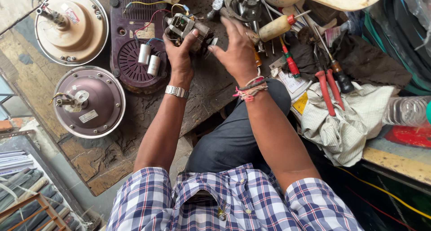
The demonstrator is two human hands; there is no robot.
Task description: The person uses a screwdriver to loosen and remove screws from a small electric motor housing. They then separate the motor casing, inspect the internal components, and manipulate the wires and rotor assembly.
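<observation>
A small electric motor with a metal frame and coloured wires rests on the worn wooden bench. My left hand, with a metal wristwatch, grips the motor from below and behind. My right hand, with thread bands at the wrist, touches the motor's right side, fingers spread. Wires run from the motor to a maroon fan housing with two white capacitors lying on it.
Two round fan motor covers, one cream and one maroon, lie at the left. Right of my hands are screwdrivers, red-handled pliers, a wooden-handled tool, a checked cloth and a plastic bottle.
</observation>
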